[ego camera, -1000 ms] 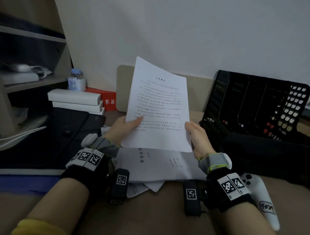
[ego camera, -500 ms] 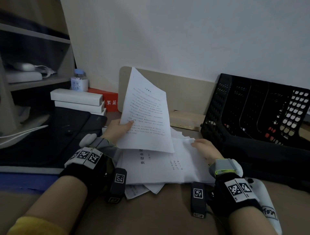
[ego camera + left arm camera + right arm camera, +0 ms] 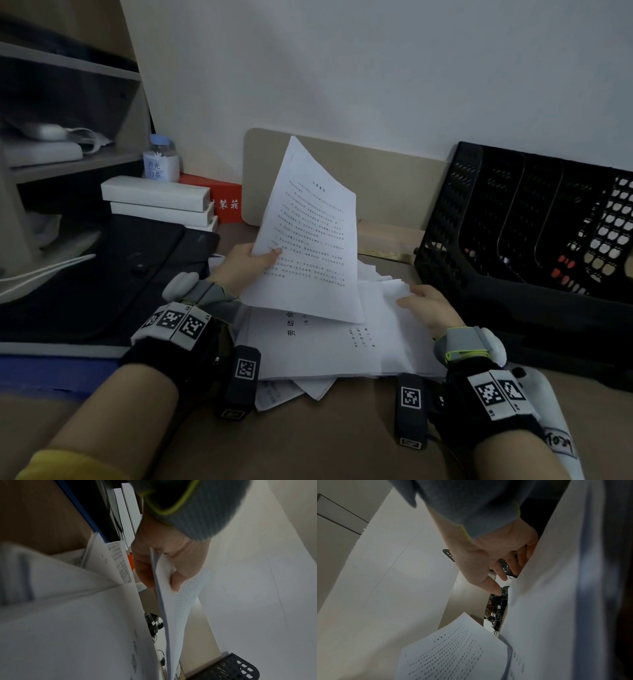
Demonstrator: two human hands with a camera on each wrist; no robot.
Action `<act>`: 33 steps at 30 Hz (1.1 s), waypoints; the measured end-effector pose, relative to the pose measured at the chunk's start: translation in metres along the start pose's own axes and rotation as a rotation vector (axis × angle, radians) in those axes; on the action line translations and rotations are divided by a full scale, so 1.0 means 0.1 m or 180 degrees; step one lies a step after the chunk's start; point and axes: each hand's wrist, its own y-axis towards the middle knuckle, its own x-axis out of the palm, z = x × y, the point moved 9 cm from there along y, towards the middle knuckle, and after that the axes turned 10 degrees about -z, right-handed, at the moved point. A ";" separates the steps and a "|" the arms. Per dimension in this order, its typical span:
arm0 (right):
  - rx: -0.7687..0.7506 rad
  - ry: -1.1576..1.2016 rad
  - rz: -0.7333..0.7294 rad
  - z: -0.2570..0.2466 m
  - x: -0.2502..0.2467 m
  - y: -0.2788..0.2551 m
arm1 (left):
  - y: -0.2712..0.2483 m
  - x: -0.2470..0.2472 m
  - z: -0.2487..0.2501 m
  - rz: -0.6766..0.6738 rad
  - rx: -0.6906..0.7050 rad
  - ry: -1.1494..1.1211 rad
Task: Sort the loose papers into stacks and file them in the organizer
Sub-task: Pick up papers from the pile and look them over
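Note:
My left hand (image 3: pixel 246 263) pinches a printed sheet (image 3: pixel 308 240) by its left edge and holds it tilted above the desk; the thumb lies on the text side (image 3: pixel 173 580). A loose pile of papers (image 3: pixel 329 346) lies fanned out beneath it. My right hand (image 3: pixel 424 305) rests at the pile's right edge with its fingers (image 3: pixel 520 561) straight against the lifted sheet edges and the thumb free. The black perforated organizer (image 3: pixel 513 233) stands at the right by the wall, and its slots look dark inside.
Two white boxes (image 3: pixel 154 198), a small bottle (image 3: pixel 161 161) and a red box (image 3: pixel 222 202) sit at the back left beside a shelf unit (image 3: pixel 68 164). A black case (image 3: pixel 102 274) lies at the left. A white controller (image 3: pixel 548 394) lies by my right wrist.
My right hand let go of the printed sheet and dropped to the right edge of the pile. The left hand alone keeps the sheet, now tilted leftward and lower.

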 end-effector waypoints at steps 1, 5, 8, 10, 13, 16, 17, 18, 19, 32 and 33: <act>0.0007 -0.0006 -0.0003 0.01 0.00 0.02 | 0.01 0.01 -0.01 -0.0012 -0.0012 -0.0008; -0.0093 -0.0072 0.0087 0.02 -0.04 0.05 | 0.04 0.00 -0.06 -0.0005 -0.0059 0.0026; -0.0162 -0.0177 0.0022 -0.02 -0.01 0.05 | 0.04 -0.01 -0.07 -0.0045 -0.0103 0.0026; -0.0178 -0.0446 -0.0112 -0.05 0.05 0.02 | 0.03 0.00 -0.07 -0.0068 -0.0123 0.0004; -0.0102 -0.0868 -0.0453 -0.10 0.22 -0.03 | 0.02 0.03 -0.07 -0.0115 -0.0194 0.0050; -0.0193 -0.1426 -0.0814 -0.15 0.39 -0.04 | 0.02 0.02 -0.10 -0.0094 -0.0232 -0.0002; -0.0223 -0.1598 -0.0854 -0.21 0.43 -0.05 | 0.02 0.01 -0.08 -0.0065 -0.0213 -0.0029; -0.0265 -0.1728 -0.0874 -0.27 0.46 -0.04 | 0.02 -0.02 -0.06 -0.0009 -0.0188 -0.0053; -0.0312 -0.1835 -0.0879 -0.35 0.48 -0.06 | 0.01 -0.06 -0.04 0.0071 -0.0151 -0.0071; -0.0359 -0.3508 -0.1540 -0.78 0.98 0.17 | -0.03 -0.49 0.11 0.0633 0.0180 -0.0446; -0.0353 -0.3593 -0.1574 -0.79 1.02 0.18 | -0.04 -0.51 0.11 0.0637 0.0182 -0.0457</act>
